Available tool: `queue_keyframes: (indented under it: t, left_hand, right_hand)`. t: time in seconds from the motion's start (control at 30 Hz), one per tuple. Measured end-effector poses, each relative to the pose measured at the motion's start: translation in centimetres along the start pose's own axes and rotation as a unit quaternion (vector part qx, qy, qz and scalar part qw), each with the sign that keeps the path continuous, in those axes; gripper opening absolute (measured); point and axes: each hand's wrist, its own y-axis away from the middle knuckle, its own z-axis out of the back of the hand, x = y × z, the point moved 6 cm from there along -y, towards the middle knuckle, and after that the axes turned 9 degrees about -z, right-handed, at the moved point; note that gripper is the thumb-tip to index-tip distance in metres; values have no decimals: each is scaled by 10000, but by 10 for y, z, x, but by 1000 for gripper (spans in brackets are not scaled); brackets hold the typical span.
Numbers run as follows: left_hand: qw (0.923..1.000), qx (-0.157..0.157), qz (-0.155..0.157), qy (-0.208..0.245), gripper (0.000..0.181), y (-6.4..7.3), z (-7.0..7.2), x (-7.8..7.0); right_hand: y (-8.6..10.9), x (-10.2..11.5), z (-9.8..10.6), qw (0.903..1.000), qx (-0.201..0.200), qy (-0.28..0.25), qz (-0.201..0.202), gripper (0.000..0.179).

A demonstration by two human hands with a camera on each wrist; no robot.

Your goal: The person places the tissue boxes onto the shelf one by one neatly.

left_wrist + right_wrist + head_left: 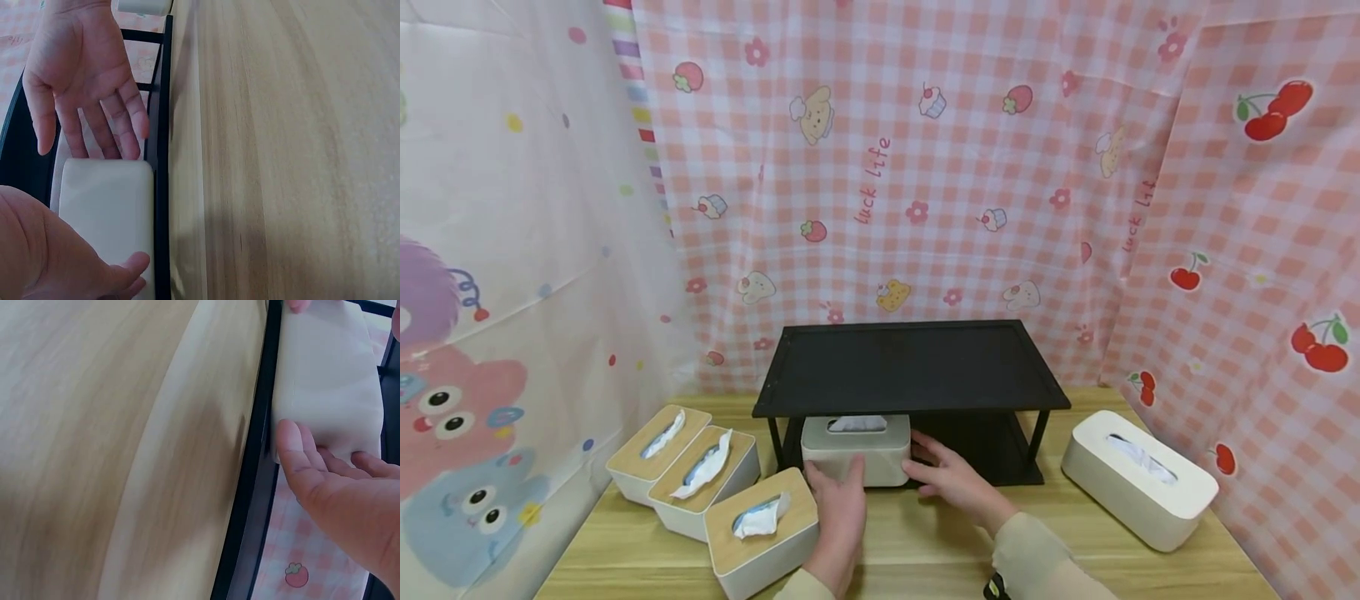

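A whitish tissue box (856, 458), tissue showing in its top slot, sits on the lower level of a black two-tier shelf (910, 367), partly under the upper board. My left hand (838, 508) holds its left end, with the thumb against the front face; some fingers are hidden. At the opposite end, my right hand (951, 479) has its fingers extended, fingertips at the box's side. The right wrist view shows that right hand (344, 500) with its thumb near the front corner of the box (328, 375).
Three wood-topped tissue boxes stand on the left: a rear one (651, 442), a middle one (700, 479) and a front one (763, 529). A plain white tissue box (1138, 479) is on the right of the wooden table (917, 550). Patterned curtains (880, 167) surround the table.
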Motion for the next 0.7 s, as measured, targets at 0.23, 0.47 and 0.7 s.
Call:
queue_keyframes:
  t: [0.23, 0.47, 0.7]
  left_hand:
    - [10000, -1, 59, 4, 105, -1, -1, 1]
    - [9998, 73, 152, 83, 101, -4, -3, 4]
    - [9998, 12, 126, 156, 99, -7, -3, 6]
  right_hand:
    - [-6, 6, -11, 10000, -34, -73, 58, 72]
    - [-9, 8, -17, 9997, -63, -103, 219, 72]
    - [-9, 9, -23, 9994, -32, -165, 292, 70]
